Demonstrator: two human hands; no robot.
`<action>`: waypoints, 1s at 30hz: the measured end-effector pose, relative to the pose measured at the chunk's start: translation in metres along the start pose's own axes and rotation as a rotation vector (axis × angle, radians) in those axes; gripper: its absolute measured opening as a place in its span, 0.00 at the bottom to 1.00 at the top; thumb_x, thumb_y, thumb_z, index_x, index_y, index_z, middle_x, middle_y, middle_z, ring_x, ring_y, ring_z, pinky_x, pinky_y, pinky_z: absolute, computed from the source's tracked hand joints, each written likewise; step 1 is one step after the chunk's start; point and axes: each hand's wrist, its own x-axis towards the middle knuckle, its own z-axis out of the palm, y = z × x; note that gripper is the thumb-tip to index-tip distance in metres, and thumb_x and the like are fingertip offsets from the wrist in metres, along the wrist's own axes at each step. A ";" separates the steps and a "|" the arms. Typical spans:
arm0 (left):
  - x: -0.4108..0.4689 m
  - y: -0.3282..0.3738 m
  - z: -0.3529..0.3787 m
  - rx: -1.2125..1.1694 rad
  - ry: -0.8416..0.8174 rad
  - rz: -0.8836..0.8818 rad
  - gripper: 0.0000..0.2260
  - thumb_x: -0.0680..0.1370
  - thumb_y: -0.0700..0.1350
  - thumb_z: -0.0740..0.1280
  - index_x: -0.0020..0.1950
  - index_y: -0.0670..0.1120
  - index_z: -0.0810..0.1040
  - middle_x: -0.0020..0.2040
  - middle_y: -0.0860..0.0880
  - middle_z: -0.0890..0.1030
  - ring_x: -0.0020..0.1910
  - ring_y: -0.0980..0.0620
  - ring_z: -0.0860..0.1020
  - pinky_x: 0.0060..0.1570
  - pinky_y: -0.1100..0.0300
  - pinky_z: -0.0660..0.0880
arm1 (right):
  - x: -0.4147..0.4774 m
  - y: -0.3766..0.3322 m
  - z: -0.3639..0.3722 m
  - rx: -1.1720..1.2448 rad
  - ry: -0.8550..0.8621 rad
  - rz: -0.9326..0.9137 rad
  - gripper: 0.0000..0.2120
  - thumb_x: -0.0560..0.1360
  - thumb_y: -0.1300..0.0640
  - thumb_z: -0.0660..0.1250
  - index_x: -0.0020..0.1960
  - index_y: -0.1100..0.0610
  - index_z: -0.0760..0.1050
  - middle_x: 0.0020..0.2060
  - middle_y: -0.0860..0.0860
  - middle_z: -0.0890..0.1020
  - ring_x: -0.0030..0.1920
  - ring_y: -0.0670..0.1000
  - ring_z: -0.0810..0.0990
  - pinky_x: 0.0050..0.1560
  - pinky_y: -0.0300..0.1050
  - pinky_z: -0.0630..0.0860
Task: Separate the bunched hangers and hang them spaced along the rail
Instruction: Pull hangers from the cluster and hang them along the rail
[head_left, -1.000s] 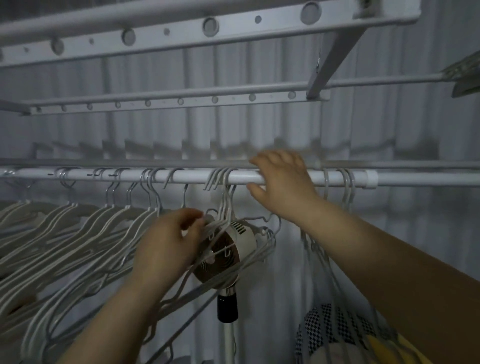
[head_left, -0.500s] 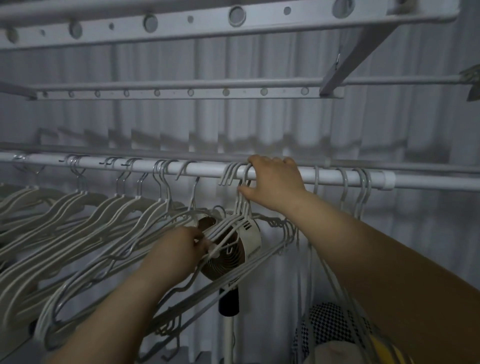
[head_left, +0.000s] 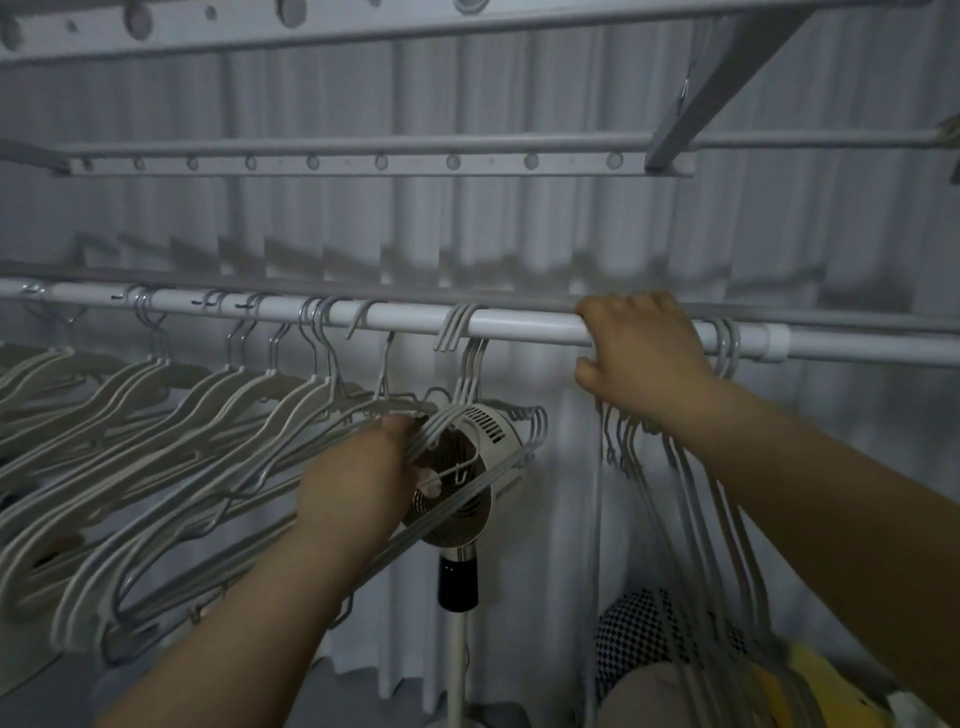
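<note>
Three hooks tight: middle bunch (head_left: 459, 328) hung mid-rail, hooks touching, bodies fanned down-left in front of fan (head_left: 470, 467).
where: rail (head_left: 524, 328) was a white tube crossing the view left to right; bunch sat between the spaced hangers and the right hand.
spaced hangers (head_left: 156, 415): left of the bunch, mostly singles or pairs, apart along the rail.
right bunch (head_left: 675, 519): hung under the right hand; two more hooks just beside it on the rail.
look: thin, pale grey-white, metal hooks, curved notched shoulders, bodies overlapped and tangled.
handling (judged): light, stiff, smooth enough to slide on the tube; shoulders looked likely to snag each other; best taken at the hook neck or shoulder top, one at a time.
left hand (head_left: 363, 483): fingers curled round the shoulders of the middle bunch, below the hooks.
right hand (head_left: 644, 358): fingers over the rail, thumb beneath, gripping it; any hooks under the palm could not be told.
rest: checked cloth (head_left: 634, 623) low right; upper rack (head_left: 363, 161) above.
</note>
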 end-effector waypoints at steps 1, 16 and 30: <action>0.000 0.000 0.001 0.029 0.026 0.012 0.18 0.77 0.48 0.62 0.66 0.51 0.69 0.60 0.48 0.77 0.59 0.47 0.76 0.50 0.58 0.72 | -0.001 0.003 0.000 -0.024 0.002 0.004 0.21 0.73 0.52 0.61 0.64 0.58 0.66 0.57 0.56 0.75 0.58 0.57 0.70 0.62 0.48 0.59; -0.001 -0.025 -0.006 0.214 0.097 -0.025 0.10 0.78 0.44 0.58 0.56 0.49 0.76 0.53 0.47 0.80 0.54 0.45 0.78 0.44 0.56 0.73 | -0.018 0.018 -0.006 -0.063 0.018 0.054 0.19 0.75 0.54 0.59 0.65 0.58 0.66 0.56 0.56 0.76 0.56 0.57 0.72 0.57 0.48 0.62; 0.002 -0.002 -0.025 0.424 0.101 0.042 0.11 0.77 0.38 0.58 0.55 0.43 0.77 0.54 0.45 0.76 0.55 0.45 0.74 0.44 0.56 0.68 | -0.018 0.016 -0.004 0.014 0.015 0.030 0.20 0.75 0.56 0.60 0.65 0.60 0.67 0.56 0.58 0.77 0.55 0.59 0.73 0.59 0.47 0.60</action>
